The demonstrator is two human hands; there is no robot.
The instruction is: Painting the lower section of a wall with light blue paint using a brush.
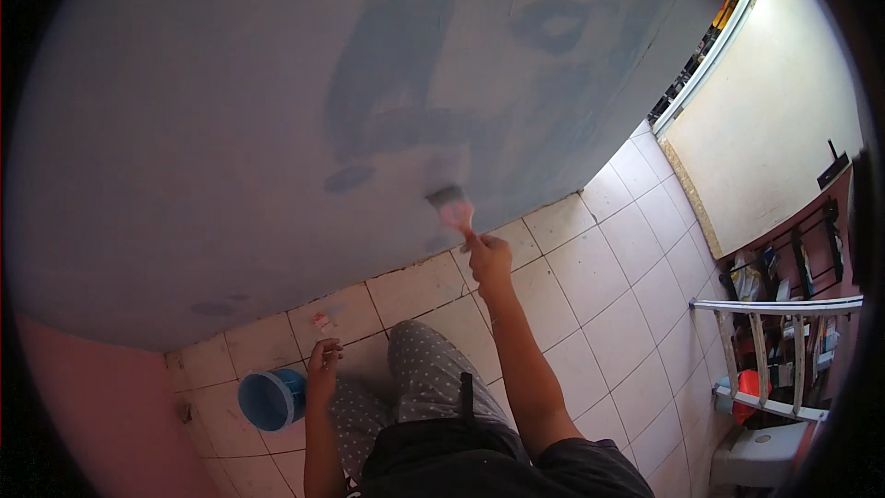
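Note:
My right hand (490, 263) is closed on the handle of a wide paintbrush (452, 212), its dark bristles against the wall (184, 157), which is patched with darker grey-blue strokes. The brush head is slightly blurred. My left hand (323, 364) hangs low near my knee with its fingers curled; whatever they may hold is too small to make out. Just beyond it a small pink and white piece (323, 321) lies on the tiles. A blue bucket (263, 401) stands to the left of that hand.
White floor tiles (599, 314) run along the wall's base. A pink wall (92, 406) is at the left. On the right are a pale door or panel (765, 101), a metal ladder (774, 309), shelving with assorted items (802, 258) and a grey appliance or container (761, 452).

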